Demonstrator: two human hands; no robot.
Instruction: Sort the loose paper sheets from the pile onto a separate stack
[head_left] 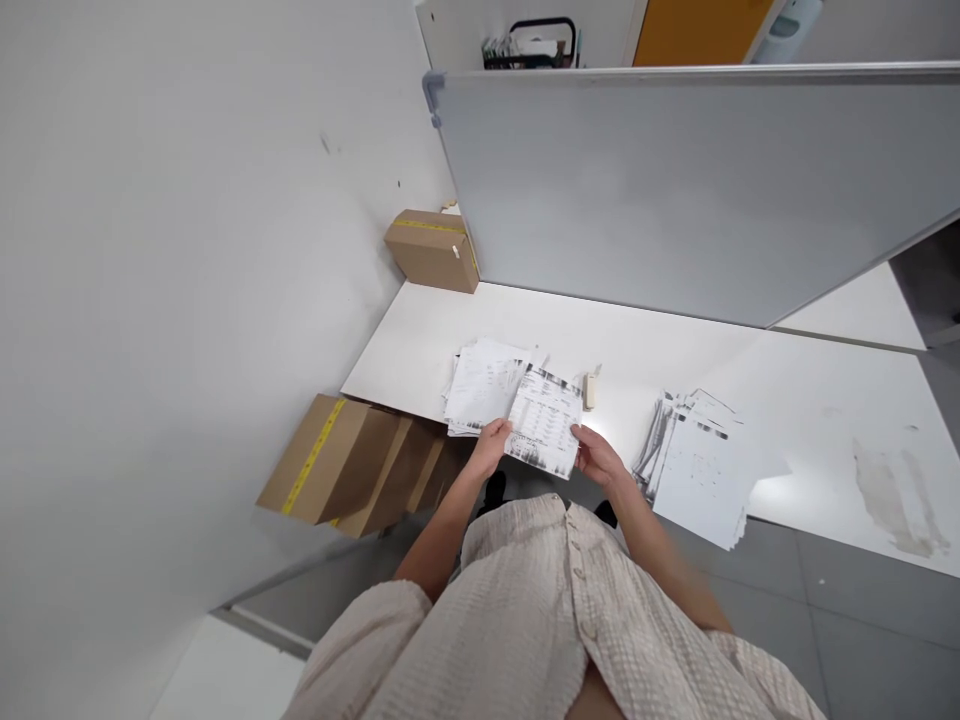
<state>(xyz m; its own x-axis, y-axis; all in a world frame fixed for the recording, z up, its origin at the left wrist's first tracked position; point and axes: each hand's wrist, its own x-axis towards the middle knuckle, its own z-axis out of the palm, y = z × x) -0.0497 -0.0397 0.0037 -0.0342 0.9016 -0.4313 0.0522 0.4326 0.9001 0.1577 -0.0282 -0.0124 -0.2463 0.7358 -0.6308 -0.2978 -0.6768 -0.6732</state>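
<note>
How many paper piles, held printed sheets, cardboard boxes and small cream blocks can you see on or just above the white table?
White printed-paper piles: 2
Visible held white printed sheet: 1
Brown cardboard box with yellow tape: 1
Small cream rectangular block: 1
Total: 5

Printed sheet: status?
Left hand, right hand: both gripping printed sheet by side edges. Printed face toward camera. Left paper stack, right paper stack: neither covering it.

Blk-on-wht sheet (547, 420), brn boxes (431, 266) w/ yel tape (313, 457)
</note>
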